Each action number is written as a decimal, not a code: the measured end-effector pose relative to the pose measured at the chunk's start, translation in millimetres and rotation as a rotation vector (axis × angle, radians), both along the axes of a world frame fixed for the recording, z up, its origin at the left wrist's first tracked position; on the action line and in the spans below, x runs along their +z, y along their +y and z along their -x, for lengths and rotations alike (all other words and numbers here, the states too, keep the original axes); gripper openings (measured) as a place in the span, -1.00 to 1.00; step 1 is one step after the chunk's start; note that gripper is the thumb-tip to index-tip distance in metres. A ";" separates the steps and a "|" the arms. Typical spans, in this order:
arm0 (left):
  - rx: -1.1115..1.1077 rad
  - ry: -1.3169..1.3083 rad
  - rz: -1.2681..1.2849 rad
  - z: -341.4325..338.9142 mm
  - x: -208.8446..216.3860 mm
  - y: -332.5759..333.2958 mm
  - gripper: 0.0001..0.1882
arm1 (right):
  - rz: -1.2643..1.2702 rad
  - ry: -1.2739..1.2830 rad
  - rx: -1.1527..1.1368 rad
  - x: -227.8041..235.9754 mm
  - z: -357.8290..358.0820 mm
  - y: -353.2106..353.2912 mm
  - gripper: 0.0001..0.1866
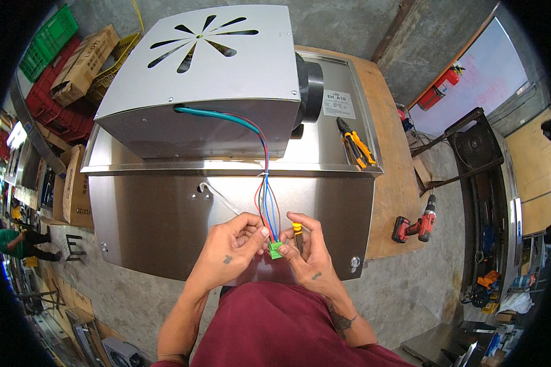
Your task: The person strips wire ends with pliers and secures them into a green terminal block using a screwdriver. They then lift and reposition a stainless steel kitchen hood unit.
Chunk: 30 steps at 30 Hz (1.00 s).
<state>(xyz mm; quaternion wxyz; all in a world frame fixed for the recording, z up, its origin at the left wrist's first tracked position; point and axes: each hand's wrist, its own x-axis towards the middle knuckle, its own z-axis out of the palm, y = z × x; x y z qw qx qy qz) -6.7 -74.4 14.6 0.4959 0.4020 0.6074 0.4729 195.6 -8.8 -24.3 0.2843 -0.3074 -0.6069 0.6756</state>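
Note:
In front of my body, a small green terminal block (276, 249) hangs at the end of a bundle of thin red, blue and dark wires (269, 205). My right hand (312, 257) pinches the block between thumb and fingers. A small screwdriver (297, 231) with a yellow and black handle is also tucked in its fingers. Close to the block's left side, my left hand (232, 244) is closed with thumb and fingertips together on a wire; its end is hidden. A white cable (220, 194) runs from a hole in the steel panel to behind my left hand.
A metal housing (196, 92) with petal-shaped slots stands on the steel hood (147, 208). A green sleeve (220, 117) comes out of it. Pliers (355, 144) lie at right. A red cordless drill (417, 225) rests at the wooden board's edge. Crates and cartons (82, 64) are stacked far left.

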 end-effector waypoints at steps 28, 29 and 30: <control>0.070 -0.171 -0.014 -2.6 -12.1 -3.3 -0.78 | 0.065 0.056 -0.015 2.2 5.8 -2.6 -0.36; 0.084 -0.178 -0.026 -4.0 -13.5 -2.7 -0.79 | 0.036 0.053 -0.023 1.1 6.5 -2.0 -0.36; 0.097 -0.186 -0.037 -5.6 -15.4 -2.0 -0.79 | 0.043 0.044 -0.026 1.2 6.7 -1.4 -0.36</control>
